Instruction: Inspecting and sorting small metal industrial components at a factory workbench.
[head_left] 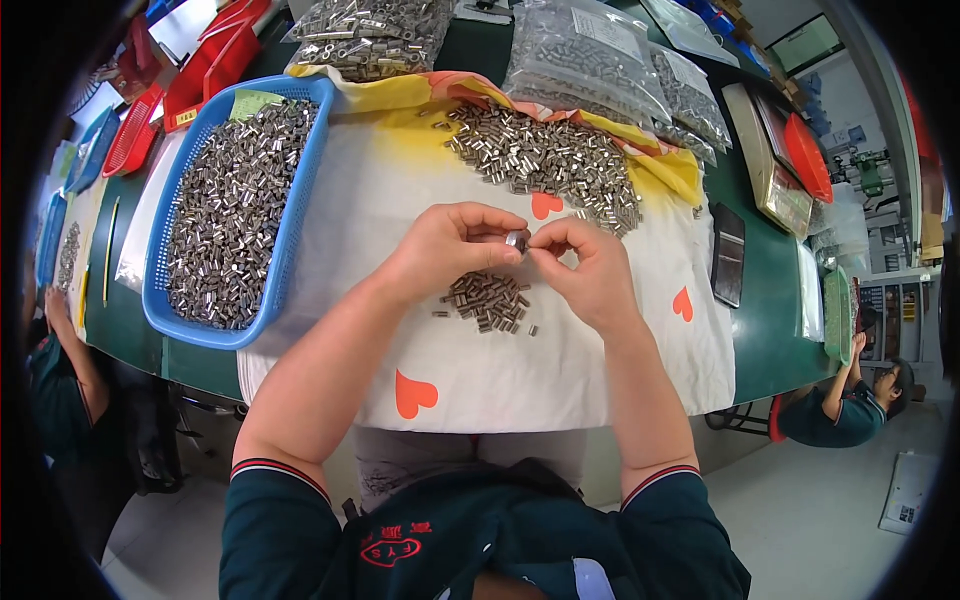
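Observation:
Over the middle of a white cloth with red hearts, my left hand is closed on a small round metal piece, pinched between thumb and fingers. The thumb and fingertips of my right hand are pressed together at the right side of that piece; whatever they hold is too small to make out. Just below my hands lies a small heap of short metal cylinders. Beyond them spreads a larger pile of the same silvery cylinders. To the left, a blue plastic basket is filled with many more.
Clear bags of metal parts stand along the back. A dark phone lies right of the cloth, near a red dish. Red trays sit at the far left. Co-workers are seated at left and right.

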